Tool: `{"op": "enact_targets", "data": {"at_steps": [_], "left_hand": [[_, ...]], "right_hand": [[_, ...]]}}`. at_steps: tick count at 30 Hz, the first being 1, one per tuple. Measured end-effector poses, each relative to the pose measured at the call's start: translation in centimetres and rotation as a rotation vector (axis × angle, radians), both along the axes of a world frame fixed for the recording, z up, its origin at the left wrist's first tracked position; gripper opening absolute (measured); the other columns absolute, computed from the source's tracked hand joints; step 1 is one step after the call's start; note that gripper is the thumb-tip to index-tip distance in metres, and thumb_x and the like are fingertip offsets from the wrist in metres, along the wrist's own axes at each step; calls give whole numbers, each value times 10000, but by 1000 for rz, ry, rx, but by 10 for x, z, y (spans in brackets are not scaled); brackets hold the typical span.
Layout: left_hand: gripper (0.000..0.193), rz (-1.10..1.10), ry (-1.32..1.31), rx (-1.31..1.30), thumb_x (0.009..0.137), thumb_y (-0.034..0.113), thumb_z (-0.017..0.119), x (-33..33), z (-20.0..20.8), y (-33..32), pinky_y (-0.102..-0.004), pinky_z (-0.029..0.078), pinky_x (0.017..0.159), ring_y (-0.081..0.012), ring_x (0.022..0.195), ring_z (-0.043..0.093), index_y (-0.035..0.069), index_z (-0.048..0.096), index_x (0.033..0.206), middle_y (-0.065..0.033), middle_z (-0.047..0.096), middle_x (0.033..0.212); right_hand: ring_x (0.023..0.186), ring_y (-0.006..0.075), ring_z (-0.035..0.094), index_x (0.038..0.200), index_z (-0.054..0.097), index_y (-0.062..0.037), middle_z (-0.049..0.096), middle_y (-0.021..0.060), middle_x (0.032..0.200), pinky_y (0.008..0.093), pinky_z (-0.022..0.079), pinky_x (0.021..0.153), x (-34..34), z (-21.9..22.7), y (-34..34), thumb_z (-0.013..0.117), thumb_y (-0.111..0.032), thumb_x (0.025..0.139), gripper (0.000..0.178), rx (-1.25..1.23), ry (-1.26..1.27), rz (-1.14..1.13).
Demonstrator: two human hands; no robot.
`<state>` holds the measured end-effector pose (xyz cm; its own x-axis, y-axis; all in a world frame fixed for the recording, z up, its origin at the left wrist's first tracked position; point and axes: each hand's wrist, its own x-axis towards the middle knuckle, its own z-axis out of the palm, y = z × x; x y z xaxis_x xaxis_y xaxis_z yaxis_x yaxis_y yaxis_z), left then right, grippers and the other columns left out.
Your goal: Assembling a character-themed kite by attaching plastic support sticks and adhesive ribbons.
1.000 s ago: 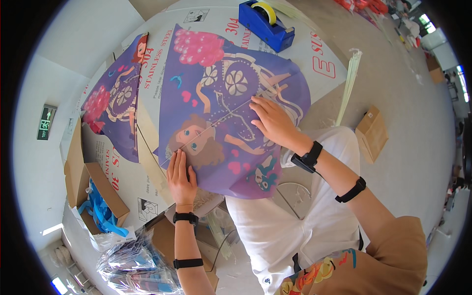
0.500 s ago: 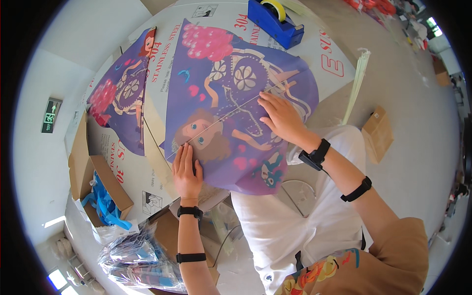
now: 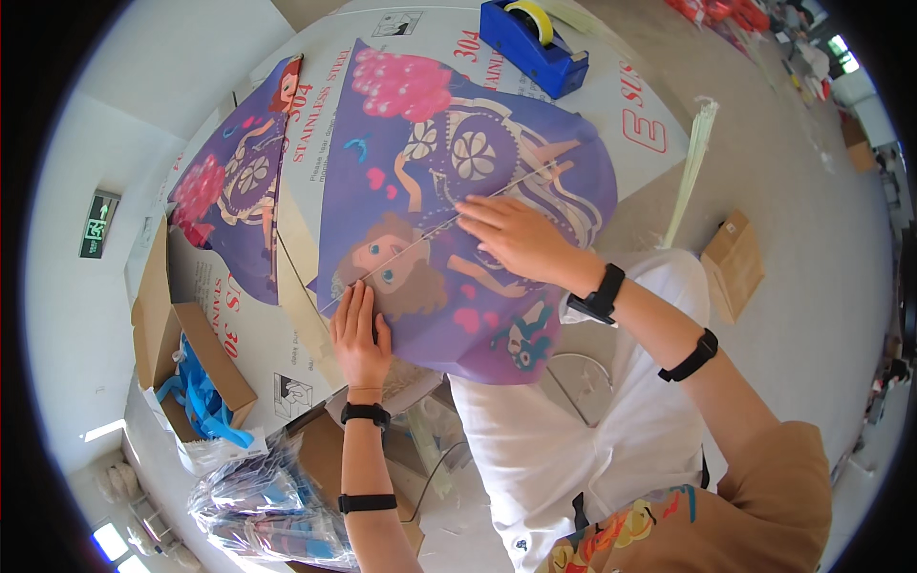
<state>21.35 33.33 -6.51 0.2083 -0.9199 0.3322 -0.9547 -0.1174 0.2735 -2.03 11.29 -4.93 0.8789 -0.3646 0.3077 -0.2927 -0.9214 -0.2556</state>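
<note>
Both hands lie flat and open on the purple kite [image 3: 449, 229], which is spread across the worktop's [image 3: 659, 115] near edge: the left hand [image 3: 360, 329] pins its near-left rim, seemingly to keep it from sliding, while the right hand's [image 3: 511, 237] fingers press the thin rod [image 3: 420, 239] crossing its middle. A second kite [image 3: 234, 205] crowds the left side and a blue tape dispenser [image 3: 535, 38] sits at the far edge, leaving room to the right.

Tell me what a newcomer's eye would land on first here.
The big purple kite with a cartoon girl, spread across the middle of the table. The left hand presses its near edge, and the right hand lies flat on its centre. A blue tape dispenser sits at the far end.
</note>
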Motion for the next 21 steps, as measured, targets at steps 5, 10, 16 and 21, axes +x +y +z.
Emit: {"op": "enact_targets", "data": {"at_steps": [5, 10, 16, 21], "left_hand": [[387, -5, -45, -6, 894, 85, 557, 0, -4, -1, -458, 387, 1049, -315, 1291, 496, 15, 593, 1273, -115, 574, 1355], [380, 0, -54, 3, 900, 92, 549, 0, -1, 2, -465, 375, 1060, -319, 1295, 493, 16, 596, 1269, -117, 574, 1356], [379, 1, -59, 12, 907, 88, 541, -4, 0, -2, -467, 371, 1065, -320, 1301, 489, 13, 594, 1275, -118, 573, 1357], [379, 1, -76, 26, 913, 81, 534, -2, 2, -1, -474, 368, 1068, -324, 1309, 482, 0, 587, 1279, -122, 574, 1356]], "right_hand": [[1282, 236, 486, 1253, 610, -22, 558, 85, 1346, 383, 367, 1094, 9, -9, -11, 660, -136, 857, 415, -19, 27, 81], [1235, 237, 518, 1179, 647, -34, 600, 78, 1289, 380, 374, 1075, -21, -8, -41, 656, -90, 825, 358, 48, -18, 75], [1220, 235, 530, 1173, 627, -82, 597, 51, 1301, 394, 377, 1081, -92, 4, -93, 642, -77, 855, 319, 47, 62, -82], [1209, 254, 535, 1148, 624, -75, 594, 55, 1311, 405, 395, 1069, -118, 7, -114, 625, -53, 864, 285, 21, 86, -152]]}}
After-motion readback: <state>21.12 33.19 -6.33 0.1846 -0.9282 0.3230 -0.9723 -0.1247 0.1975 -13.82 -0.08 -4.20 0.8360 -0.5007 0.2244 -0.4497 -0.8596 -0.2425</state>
